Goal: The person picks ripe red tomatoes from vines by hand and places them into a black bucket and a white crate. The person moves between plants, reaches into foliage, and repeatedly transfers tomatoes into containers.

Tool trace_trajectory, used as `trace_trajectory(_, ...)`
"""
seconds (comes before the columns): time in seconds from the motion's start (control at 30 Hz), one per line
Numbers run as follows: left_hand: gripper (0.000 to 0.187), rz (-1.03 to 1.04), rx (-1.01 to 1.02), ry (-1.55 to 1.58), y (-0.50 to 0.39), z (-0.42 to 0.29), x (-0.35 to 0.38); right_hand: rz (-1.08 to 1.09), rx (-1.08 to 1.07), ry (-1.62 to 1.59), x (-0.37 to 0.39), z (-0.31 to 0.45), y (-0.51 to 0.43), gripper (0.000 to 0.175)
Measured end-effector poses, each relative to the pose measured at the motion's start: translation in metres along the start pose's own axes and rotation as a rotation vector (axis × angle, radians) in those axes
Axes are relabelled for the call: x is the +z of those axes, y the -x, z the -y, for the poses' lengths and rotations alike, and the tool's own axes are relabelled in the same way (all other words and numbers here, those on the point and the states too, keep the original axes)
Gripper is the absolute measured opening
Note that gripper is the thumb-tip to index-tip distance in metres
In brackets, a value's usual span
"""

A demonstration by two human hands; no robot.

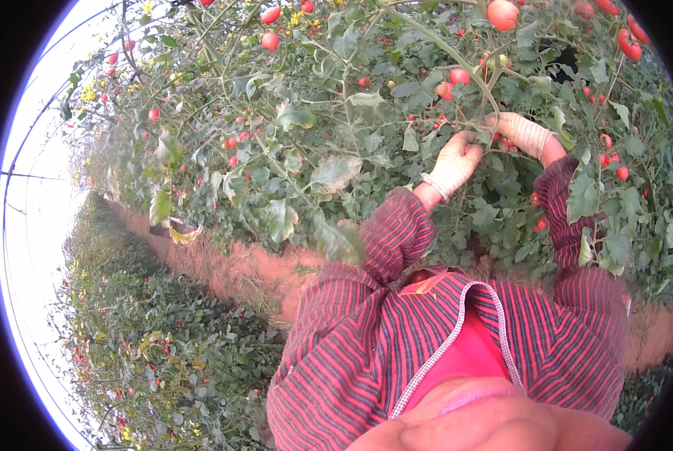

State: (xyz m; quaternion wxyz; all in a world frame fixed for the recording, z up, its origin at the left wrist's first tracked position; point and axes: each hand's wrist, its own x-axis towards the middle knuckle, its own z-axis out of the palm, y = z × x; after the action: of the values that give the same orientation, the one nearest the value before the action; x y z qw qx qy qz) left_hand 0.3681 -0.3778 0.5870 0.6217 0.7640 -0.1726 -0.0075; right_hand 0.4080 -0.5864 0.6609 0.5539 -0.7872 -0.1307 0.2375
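My left hand (454, 163), in a pale work glove, reaches into a tomato plant, its fingertips at a cluster beside the stem (485, 96). Just right of it, my right hand (519, 132), gloved too, curls around the foliage, fingers partly hidden by stem and leaves. Small tomatoes (506, 145) hang right below the right hand. Whether either hand grips a fruit cannot be made out. Above the hands hang red tomatoes (459, 76), and a larger pinkish one (502, 14) is near the top edge.
Dense tomato vines (336, 129) with drying leaves spread across the top. A reddish soil path (257, 270) runs behind the left sleeve, with another row of plants (173, 349) at lower left. More red tomatoes (629, 45) hang at upper right. Thin frame bars (32, 176) cross the bright left edge.
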Motion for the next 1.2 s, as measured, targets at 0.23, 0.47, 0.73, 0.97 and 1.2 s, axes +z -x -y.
trace_trajectory(0.23,0.023,-0.071,0.162,-0.096,0.001,0.009,-0.005,0.031,-0.069,-0.029,-0.009,-0.004,0.003,0.04)
trace_trajectory(0.47,0.034,-0.092,0.113,-0.202,-0.014,-0.003,-0.003,-0.614,-0.665,0.756,0.018,0.007,0.019,0.043)
trace_trajectory(0.73,0.036,0.052,-0.309,0.478,-0.004,-0.03,-0.009,-0.66,-0.519,0.715,0.021,-0.001,0.026,0.047)
trace_trajectory(0.97,0.039,0.052,-0.261,0.265,-0.005,-0.03,-0.007,-0.617,-0.53,0.864,0.019,0.001,0.028,0.043)
trace_trajectory(1.2,0.036,-0.082,-0.161,0.372,-0.004,-0.031,-0.022,-0.776,-0.495,1.11,0.017,-0.006,0.03,0.044)
